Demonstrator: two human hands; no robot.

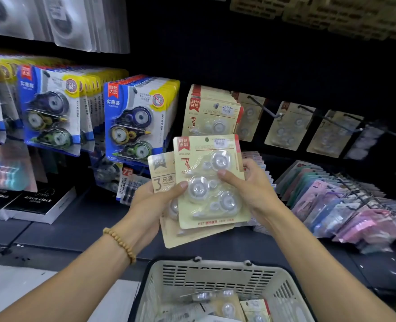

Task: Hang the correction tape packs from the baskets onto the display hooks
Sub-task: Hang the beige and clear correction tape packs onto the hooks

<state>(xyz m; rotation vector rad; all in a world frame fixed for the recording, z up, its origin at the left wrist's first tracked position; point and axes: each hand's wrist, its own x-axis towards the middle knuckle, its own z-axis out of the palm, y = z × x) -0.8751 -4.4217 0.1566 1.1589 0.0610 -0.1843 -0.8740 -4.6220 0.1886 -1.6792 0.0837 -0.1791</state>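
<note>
I hold a small stack of beige correction tape packs in front of the shelf. The front pack (209,182) stands upright with three clear tape dispensers under its blister. My right hand (250,189) grips its right edge, thumb on the blister. My left hand (152,201) holds the packs behind it (164,177), thumb pressed on the front pack's lower left. A full hook of the same beige packs (212,112) hangs just above. To its right, long bare hooks (265,108) stick out over a few beige packs. The cream basket (215,273) below holds more packs.
Blue and yellow correction tape packs (134,122) fill the hooks at left. Pink and pastel packs (345,201) hang at lower right. Black alarm clock boxes (38,203) lie on the lower shelf at left. Clear plastic packs (59,22) hang at top left.
</note>
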